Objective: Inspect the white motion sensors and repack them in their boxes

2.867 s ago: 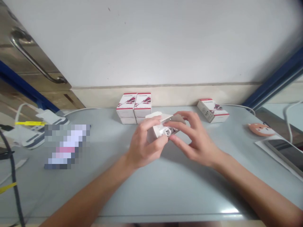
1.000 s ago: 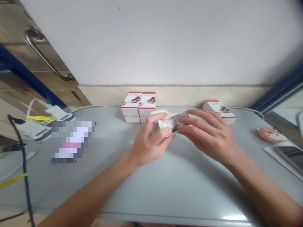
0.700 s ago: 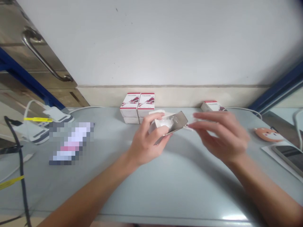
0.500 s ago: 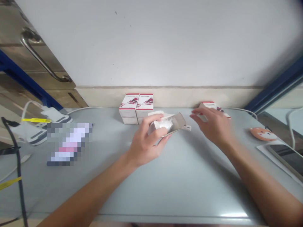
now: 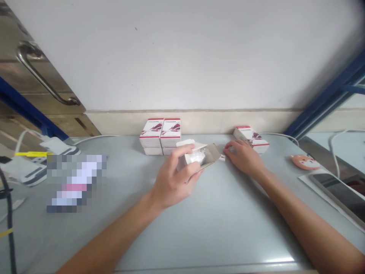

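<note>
My left hand (image 5: 178, 177) is wrapped round a small white carton (image 5: 212, 155), tilted with its end flaps open towards the right. Inside the carton lies something in clear, crinkled plastic (image 5: 197, 156), its shape hard to make out. My right hand (image 5: 243, 156) has its fingers bent down at the tabletop, thumb and forefinger close together; what lies between them is hidden. Just left of those fingertips, a small white piece with dark print (image 5: 222, 157) shows partly from behind the carton flap.
White-and-red boxes (image 5: 160, 133) stand stacked at the back, left of centre. More such boxes (image 5: 251, 139) lie behind my right hand. An orange animal-face item (image 5: 305, 162) and a phone (image 5: 336, 190) are at right. Power strips (image 5: 37, 175) with cables and a blurred-out object (image 5: 76, 182) occupy the left.
My right hand has come down to the table and its fingers have drawn closer together. My left hand keeps hold of the open carton. The whole view has shifted slightly.
</note>
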`<state>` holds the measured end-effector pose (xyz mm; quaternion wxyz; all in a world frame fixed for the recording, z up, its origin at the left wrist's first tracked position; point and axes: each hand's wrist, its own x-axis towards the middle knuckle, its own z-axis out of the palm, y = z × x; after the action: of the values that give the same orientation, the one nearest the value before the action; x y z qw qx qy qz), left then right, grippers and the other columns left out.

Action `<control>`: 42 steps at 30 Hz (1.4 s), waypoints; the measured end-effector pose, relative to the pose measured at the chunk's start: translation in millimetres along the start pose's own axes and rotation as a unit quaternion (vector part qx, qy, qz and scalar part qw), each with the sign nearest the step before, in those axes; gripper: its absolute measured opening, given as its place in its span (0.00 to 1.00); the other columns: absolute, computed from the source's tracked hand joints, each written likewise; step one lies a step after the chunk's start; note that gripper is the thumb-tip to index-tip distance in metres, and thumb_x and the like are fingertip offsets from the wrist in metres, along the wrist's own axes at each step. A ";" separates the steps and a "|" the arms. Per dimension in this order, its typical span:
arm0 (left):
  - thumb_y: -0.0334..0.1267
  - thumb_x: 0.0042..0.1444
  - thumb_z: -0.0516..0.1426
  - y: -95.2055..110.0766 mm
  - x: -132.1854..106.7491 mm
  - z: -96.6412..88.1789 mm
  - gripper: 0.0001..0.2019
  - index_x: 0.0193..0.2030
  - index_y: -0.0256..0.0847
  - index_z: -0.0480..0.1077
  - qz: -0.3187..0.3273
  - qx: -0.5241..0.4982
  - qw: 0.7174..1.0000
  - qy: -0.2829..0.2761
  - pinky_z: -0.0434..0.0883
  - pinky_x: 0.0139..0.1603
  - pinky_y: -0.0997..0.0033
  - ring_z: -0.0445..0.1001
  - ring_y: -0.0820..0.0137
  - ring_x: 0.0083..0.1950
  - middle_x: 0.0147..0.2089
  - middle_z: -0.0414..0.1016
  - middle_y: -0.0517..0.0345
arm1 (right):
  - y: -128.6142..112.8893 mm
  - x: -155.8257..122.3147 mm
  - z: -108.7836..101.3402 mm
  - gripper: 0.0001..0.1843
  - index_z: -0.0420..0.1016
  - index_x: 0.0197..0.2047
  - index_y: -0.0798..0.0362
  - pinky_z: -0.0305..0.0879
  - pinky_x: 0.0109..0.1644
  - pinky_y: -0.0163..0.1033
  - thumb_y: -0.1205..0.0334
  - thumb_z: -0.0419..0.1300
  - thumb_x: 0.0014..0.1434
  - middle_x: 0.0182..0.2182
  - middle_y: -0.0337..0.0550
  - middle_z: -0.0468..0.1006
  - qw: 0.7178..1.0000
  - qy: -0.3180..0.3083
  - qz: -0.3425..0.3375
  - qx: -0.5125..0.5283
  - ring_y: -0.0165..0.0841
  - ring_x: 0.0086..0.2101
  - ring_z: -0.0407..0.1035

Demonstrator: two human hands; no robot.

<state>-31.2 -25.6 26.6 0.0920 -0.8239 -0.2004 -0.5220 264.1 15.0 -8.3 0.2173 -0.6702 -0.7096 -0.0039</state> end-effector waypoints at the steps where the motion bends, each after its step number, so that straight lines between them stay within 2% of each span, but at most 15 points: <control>1: 0.22 0.57 0.66 0.0 -0.1 0.0 0.19 0.47 0.45 0.66 -0.001 0.003 1.000 -0.003 0.82 0.58 0.52 0.79 0.56 0.63 0.59 0.66 0.48 | -0.8 0.5 -1.1 0.13 0.80 0.47 0.46 0.69 0.51 0.53 0.53 0.56 0.69 0.49 0.49 0.79 1.000 0.014 -0.001 0.008 0.49 0.53 0.72; 3: 0.22 0.57 0.66 0.1 0.1 0.0 0.19 0.48 0.45 0.66 -0.003 0.008 1.000 -0.007 0.82 0.58 0.52 0.79 0.55 0.63 0.59 0.66 0.47 | -6.9 0.3 -6.8 0.13 0.80 0.49 0.46 0.71 0.49 0.52 0.54 0.56 0.69 0.50 0.49 0.79 0.996 0.072 -0.014 0.044 0.48 0.52 0.74; 5: 0.22 0.57 0.65 0.3 0.7 -0.2 0.19 0.49 0.44 0.66 -0.004 0.010 1.000 -0.009 0.82 0.58 0.51 0.79 0.54 0.63 0.59 0.66 0.46 | -20.4 -3.4 -18.0 0.12 0.79 0.50 0.46 0.72 0.47 0.50 0.57 0.56 0.70 0.49 0.49 0.79 0.979 0.167 -0.062 0.098 0.45 0.48 0.76; 8: 0.24 0.59 0.65 1.2 1.4 -0.5 0.18 0.49 0.43 0.66 -0.009 0.014 1.000 -0.012 0.82 0.58 0.51 0.79 0.54 0.64 0.59 0.66 0.46 | -50.9 -18.4 -40.0 0.11 0.78 0.49 0.45 0.73 0.47 0.49 0.65 0.59 0.67 0.44 0.47 0.78 0.916 0.318 -0.194 0.148 0.42 0.44 0.76; 10: 0.24 0.60 0.65 2.2 1.0 -0.1 0.17 0.50 0.44 0.66 -0.010 0.016 1.000 -0.015 0.83 0.58 0.51 0.78 0.54 0.64 0.59 0.66 0.46 | -71.3 -32.1 -51.6 0.15 0.78 0.49 0.43 0.71 0.43 0.48 0.70 0.63 0.61 0.40 0.45 0.77 0.879 0.364 -0.276 0.137 0.40 0.38 0.73; 12: 0.24 0.60 0.65 3.4 0.3 1.1 0.18 0.50 0.44 0.65 -0.005 0.015 1.000 -0.015 0.83 0.59 0.52 0.78 0.55 0.65 0.59 0.65 0.47 | -86.4 -43.2 -56.9 0.15 0.79 0.47 0.43 0.69 0.43 0.51 0.70 0.64 0.59 0.42 0.46 0.78 0.880 0.338 -0.318 0.099 0.41 0.38 0.71; 14: 0.23 0.60 0.65 4.6 -0.4 2.8 0.18 0.49 0.45 0.65 0.005 0.021 1.000 -0.010 0.83 0.60 0.53 0.77 0.56 0.66 0.59 0.65 0.47 | -93.9 -48.3 -56.3 0.11 0.80 0.44 0.44 0.69 0.48 0.54 0.66 0.65 0.59 0.46 0.47 0.78 0.894 0.310 -0.317 0.068 0.44 0.42 0.70; 18: 0.21 0.60 0.64 8.6 -0.2 5.7 0.16 0.48 0.43 0.67 0.035 0.051 0.998 -0.014 0.81 0.63 0.50 0.76 0.58 0.66 0.59 0.65 0.49 | -93.6 -45.6 -49.7 0.06 0.81 0.41 0.44 0.67 0.56 0.59 0.62 0.68 0.60 0.52 0.47 0.78 0.917 0.296 -0.263 0.043 0.52 0.53 0.66; 23: 0.20 0.59 0.64 19.5 -0.9 7.1 0.15 0.47 0.42 0.72 0.036 0.067 0.997 -0.002 0.81 0.64 0.53 0.76 0.57 0.66 0.58 0.67 0.50 | -100.3 -49.1 -45.1 0.06 0.82 0.46 0.45 0.65 0.64 0.63 0.60 0.66 0.66 0.59 0.48 0.78 0.940 0.257 -0.213 0.069 0.54 0.60 0.62; 26: 0.20 0.58 0.64 26.1 -1.9 6.4 0.14 0.44 0.43 0.74 0.020 0.056 0.998 0.011 0.82 0.62 0.57 0.79 0.58 0.64 0.57 0.70 0.51 | -107.0 -53.9 -40.4 0.06 0.82 0.47 0.46 0.65 0.64 0.63 0.58 0.64 0.69 0.59 0.48 0.78 0.948 0.233 -0.179 0.125 0.53 0.61 0.61; 29: 0.21 0.58 0.64 30.4 -1.9 4.6 0.13 0.44 0.43 0.75 0.019 0.048 0.999 0.005 0.83 0.60 0.60 0.81 0.59 0.61 0.54 0.72 0.52 | -107.3 -53.6 -35.8 0.03 0.83 0.42 0.44 0.66 0.62 0.62 0.57 0.66 0.68 0.56 0.46 0.80 0.945 0.241 -0.155 0.159 0.51 0.59 0.62; 34: 0.22 0.60 0.62 25.0 -0.6 3.9 0.17 0.52 0.46 0.73 0.028 0.040 0.999 -0.019 0.83 0.57 0.64 0.80 0.64 0.61 0.59 0.72 0.50 | -100.0 -46.9 -35.5 0.05 0.82 0.37 0.44 0.69 0.57 0.58 0.58 0.67 0.67 0.53 0.44 0.80 0.944 0.229 -0.149 0.183 0.49 0.56 0.63; 36: 0.22 0.61 0.62 17.9 -1.8 6.0 0.20 0.56 0.47 0.71 0.032 0.039 0.998 -0.036 0.81 0.62 0.59 0.76 0.61 0.67 0.63 0.68 0.48 | -98.0 -44.9 -36.6 0.05 0.82 0.37 0.44 0.69 0.56 0.57 0.57 0.67 0.67 0.52 0.44 0.80 0.948 0.211 -0.143 0.191 0.49 0.55 0.63; 40: 0.21 0.57 0.64 2.4 -12.2 13.9 0.33 0.65 0.54 0.64 0.000 0.028 0.999 -0.041 0.64 0.75 0.34 0.56 0.46 0.81 0.71 0.55 0.48 | -94.5 -40.6 -36.3 0.05 0.82 0.36 0.44 0.67 0.58 0.58 0.57 0.67 0.66 0.50 0.44 0.81 0.948 0.212 -0.126 0.203 0.48 0.53 0.66; 42: 0.23 0.57 0.65 -3.3 -19.4 17.6 0.41 0.71 0.60 0.57 -0.066 0.004 0.997 -0.045 0.64 0.75 0.33 0.48 0.43 0.83 0.76 0.49 0.47 | -91.0 -37.6 -35.3 0.06 0.81 0.36 0.45 0.68 0.57 0.57 0.57 0.66 0.66 0.49 0.45 0.81 0.945 0.216 -0.111 0.219 0.47 0.52 0.67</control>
<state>-25.5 -20.9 1.3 0.0518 -0.8314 -0.2601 -0.4883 188.3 -40.4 37.9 0.5048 -0.5062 -0.6991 -0.0172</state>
